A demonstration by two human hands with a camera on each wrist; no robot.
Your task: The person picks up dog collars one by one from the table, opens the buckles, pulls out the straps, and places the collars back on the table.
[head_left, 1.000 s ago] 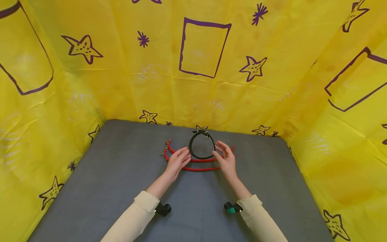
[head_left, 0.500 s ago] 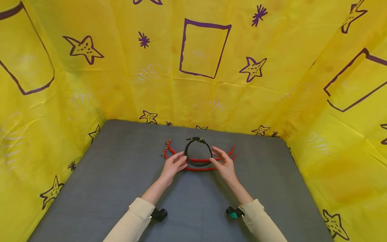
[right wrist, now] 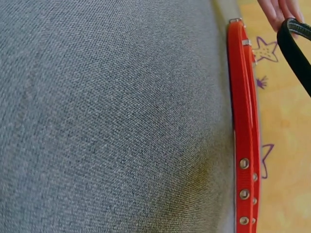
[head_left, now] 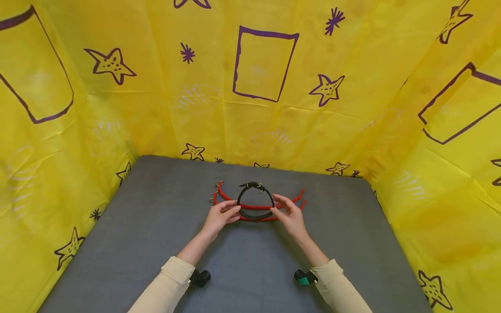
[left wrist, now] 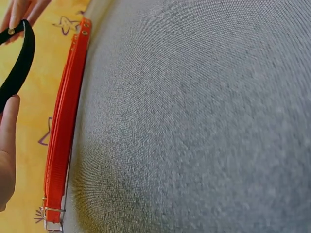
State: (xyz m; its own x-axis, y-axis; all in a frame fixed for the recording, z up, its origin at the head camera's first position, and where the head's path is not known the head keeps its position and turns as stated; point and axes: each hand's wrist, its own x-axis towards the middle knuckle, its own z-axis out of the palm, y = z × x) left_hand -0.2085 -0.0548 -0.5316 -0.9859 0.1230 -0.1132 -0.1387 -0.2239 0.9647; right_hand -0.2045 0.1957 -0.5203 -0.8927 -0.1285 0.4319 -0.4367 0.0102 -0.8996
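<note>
A black collar, buckled into a loop with metal fittings at its far side, is held up between both hands. My left hand pinches the loop's left side between thumb and fingers. On the right side, my right hand pinches it the same way. Below and behind the loop, two red collars lie stretched across the table, a farther red collar and a nearer red collar. Their buckles are at the left and their eyelet ends at the right. The black loop overlaps both in the head view.
The grey table extends around the collars. Yellow cloth walls with purple drawings enclose its back and sides. A black wrist device is on the left wrist, and another wrist device on the right.
Both hands have brought the black collar nearer the body and slightly left, from behind the red collars to over them. The loop has tilted. The red collars have stayed put.
</note>
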